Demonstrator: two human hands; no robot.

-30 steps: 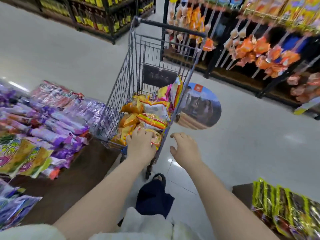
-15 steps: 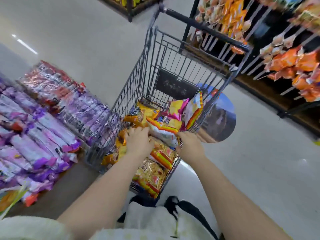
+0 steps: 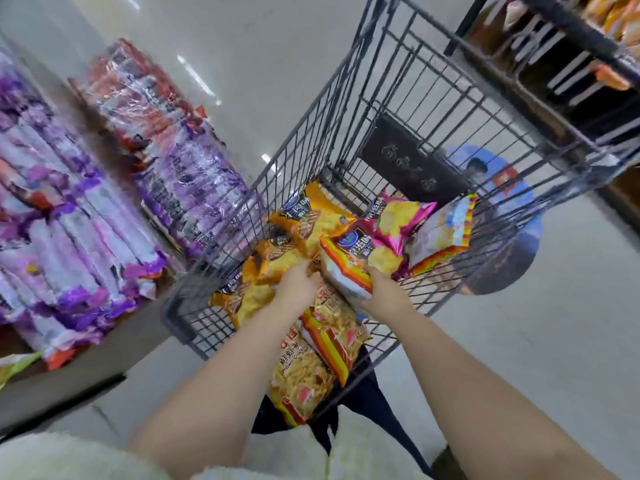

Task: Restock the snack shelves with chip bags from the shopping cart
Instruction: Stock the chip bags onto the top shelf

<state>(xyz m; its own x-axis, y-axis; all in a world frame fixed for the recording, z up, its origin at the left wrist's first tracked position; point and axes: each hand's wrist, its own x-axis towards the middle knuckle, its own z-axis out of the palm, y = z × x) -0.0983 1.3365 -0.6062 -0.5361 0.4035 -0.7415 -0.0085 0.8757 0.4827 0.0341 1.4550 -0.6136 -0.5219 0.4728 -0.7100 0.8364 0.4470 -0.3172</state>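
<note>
Head view; left edge smeared by motion. Step in hand: pick-up from the shopping cart [image 3: 298,157], with nothing shelved yet as far as this frame shows. The left hand [image 3: 297,289] is down in the basket with its fingers curled into the crumpled foil of a yellow bag [image 3: 273,268]. The right hand [image 3: 382,294] is clamped on the near end of a white striped-edge bag [image 3: 346,271]. The hands sit close side by side, not touching, each on its own bag. The remaining chip bags lie heaped on the cart floor: a pink bag [image 3: 401,220] toward the far end, and a prawn-cracker bag [image 3: 304,382] propped against the near wall below the wrists. Judgement: the next move calls for lifting both bags straight up past the wire walls, then turning to a shelf. The foil looks slick and air-filled, so a firm pinch on a seam should serve better than squeezing. Neighbouring bags overlap the two held and may drag along. Which shelf is the target cannot be told. Surroundings: pale glossy floor [image 3: 554,358] with lamp reflections. A low display on the left is packed with purple packs [image 3: 69,220], with red packs [image 3: 138,98] behind them. A peg rack [image 3: 568,74] carries orange packets at upper right. A round floor sticker [image 3: 512,244] shows through the wire beyond the cart.
</note>
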